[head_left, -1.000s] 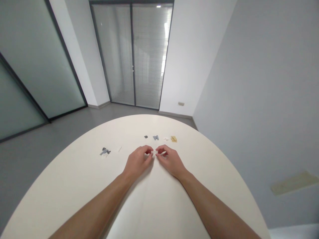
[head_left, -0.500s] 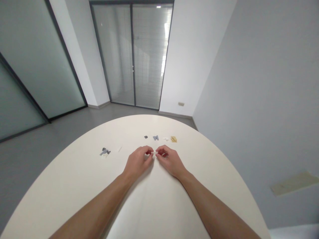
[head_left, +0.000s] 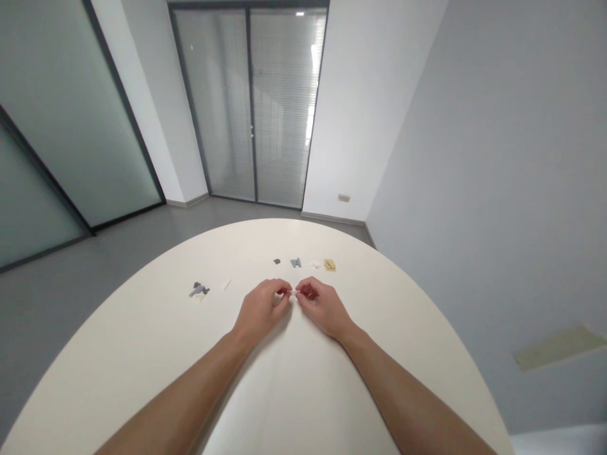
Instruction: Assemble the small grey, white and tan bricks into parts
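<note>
Between my fingertips, just above the white round table (head_left: 379, 379), is a small white piece (head_left: 293, 292), too small to identify. My left hand (head_left: 265, 303) pinches its left end with thumb and fingers. From the other side my right hand (head_left: 323, 304) grips its right end. The fingertips of both hands nearly meet and cover most of the piece. Beyond them lie small groups of pieces: dark grey (head_left: 277, 261), blue-grey (head_left: 296, 262), white (head_left: 315, 265) and tan (head_left: 330, 265).
Left of my hands sits a small pile of grey and dark pieces (head_left: 199, 289) with pale bits at its front. A thin white strip (head_left: 227, 284) lies beside it. A glass door (head_left: 279, 114) and a grey wall (head_left: 512, 189) stand beyond the table.
My fingertips are slightly closer together around the white piece, and less of it shows. The loose pieces stay where they were.
</note>
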Tool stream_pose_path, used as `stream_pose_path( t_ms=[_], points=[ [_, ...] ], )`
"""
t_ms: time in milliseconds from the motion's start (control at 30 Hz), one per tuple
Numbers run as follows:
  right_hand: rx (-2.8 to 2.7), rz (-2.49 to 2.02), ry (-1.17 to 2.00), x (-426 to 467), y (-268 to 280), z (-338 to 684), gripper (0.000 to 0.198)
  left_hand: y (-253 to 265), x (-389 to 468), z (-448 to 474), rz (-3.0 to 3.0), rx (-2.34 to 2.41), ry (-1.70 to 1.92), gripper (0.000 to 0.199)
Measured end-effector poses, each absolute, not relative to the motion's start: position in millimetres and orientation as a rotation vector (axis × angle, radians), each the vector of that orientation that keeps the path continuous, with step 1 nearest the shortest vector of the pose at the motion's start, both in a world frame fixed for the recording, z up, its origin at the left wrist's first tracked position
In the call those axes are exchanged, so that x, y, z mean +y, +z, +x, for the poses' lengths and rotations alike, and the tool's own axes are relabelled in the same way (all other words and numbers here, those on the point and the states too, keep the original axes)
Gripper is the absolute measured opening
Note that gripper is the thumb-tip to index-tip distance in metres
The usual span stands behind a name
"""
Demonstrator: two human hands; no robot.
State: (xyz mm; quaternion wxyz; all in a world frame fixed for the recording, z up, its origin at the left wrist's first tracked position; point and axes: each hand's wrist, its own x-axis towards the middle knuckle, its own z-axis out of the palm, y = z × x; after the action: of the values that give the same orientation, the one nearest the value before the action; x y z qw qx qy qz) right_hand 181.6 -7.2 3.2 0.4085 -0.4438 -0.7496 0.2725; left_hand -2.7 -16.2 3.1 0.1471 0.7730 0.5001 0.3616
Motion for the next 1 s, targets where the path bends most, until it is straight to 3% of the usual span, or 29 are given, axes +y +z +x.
stream_pose_path(
  t_ms=[1000],
  points=[
    [-1.898,-1.113,0.68,-7.8,2.7,182.3,0.01,5.9,-17.8,-1.5,2.213,1.463,1.025,0.014]
  ],
)
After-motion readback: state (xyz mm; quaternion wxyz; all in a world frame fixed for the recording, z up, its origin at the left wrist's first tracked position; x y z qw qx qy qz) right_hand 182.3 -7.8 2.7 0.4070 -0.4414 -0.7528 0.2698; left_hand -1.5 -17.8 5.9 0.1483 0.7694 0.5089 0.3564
